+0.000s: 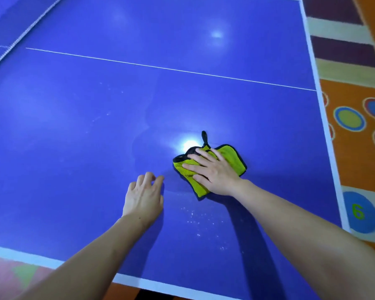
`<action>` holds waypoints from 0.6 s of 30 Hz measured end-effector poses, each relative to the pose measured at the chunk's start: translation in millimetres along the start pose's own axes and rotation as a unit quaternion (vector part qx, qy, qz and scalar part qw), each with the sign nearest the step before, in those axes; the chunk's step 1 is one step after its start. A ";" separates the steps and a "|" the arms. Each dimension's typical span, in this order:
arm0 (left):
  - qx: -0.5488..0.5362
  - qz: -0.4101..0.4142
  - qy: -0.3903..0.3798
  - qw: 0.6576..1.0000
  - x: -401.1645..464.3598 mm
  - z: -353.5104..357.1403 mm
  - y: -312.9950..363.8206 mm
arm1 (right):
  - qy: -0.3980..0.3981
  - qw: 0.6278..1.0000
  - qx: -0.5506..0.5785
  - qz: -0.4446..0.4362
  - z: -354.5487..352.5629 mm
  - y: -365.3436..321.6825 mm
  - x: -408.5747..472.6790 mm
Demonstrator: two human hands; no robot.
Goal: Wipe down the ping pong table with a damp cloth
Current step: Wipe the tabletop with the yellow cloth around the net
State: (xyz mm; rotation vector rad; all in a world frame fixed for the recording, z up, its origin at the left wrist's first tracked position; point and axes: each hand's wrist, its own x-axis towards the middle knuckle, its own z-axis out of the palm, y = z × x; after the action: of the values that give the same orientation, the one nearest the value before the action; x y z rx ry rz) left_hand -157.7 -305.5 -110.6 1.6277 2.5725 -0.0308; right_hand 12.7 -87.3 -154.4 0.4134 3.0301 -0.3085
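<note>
The blue ping pong table [74, 131] with white edge lines fills the view. A yellow-green cloth [227, 154] with dark trim and a black loop lies bunched on its right half. My right hand [212, 172] presses flat on the cloth, fingers spread toward the left. My left hand [144, 197] rests on the bare table just left of the cloth, fingers slightly curled, holding nothing. A damp, shiny patch spreads left of and beyond the cloth. White specks [195, 219] dot the surface near my right forearm.
The net [24, 32] runs across the far left. A white centre line [171, 69] crosses the table. The table's right edge [325, 118] and near edge [52, 259] border a colourful patterned floor mat [355, 126] with a number 6 circle.
</note>
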 end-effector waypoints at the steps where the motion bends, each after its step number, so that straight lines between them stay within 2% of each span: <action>1: -0.001 0.010 -0.002 1.000 3.1 1.1 19.8 | 0.005 1.000 0.005 0.010 -0.4 14.0 -15.4; 6: -0.009 0.060 -0.011 0.998 23.9 1.3 116.5 | 0.015 0.996 0.024 0.087 -3.5 83.8 -94.8; 11: -0.037 0.105 -0.001 0.994 31.9 2.5 201.6 | 0.039 0.977 0.043 0.207 -7.0 145.8 -179.7; 14: -0.043 0.131 -0.002 0.990 26.6 3.2 240.4 | 0.055 0.958 0.055 0.275 -6.5 162.8 -219.4; 18: -0.038 0.144 0.001 0.989 13.1 1.4 265.0 | 0.045 0.941 0.071 0.326 -8.7 157.1 -229.3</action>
State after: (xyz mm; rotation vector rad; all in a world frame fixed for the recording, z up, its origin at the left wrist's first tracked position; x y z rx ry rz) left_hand 76.0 -180.0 -104.0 1.9501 2.2829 0.0894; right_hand 275.5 3.6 -154.0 1.4198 2.7396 -0.4591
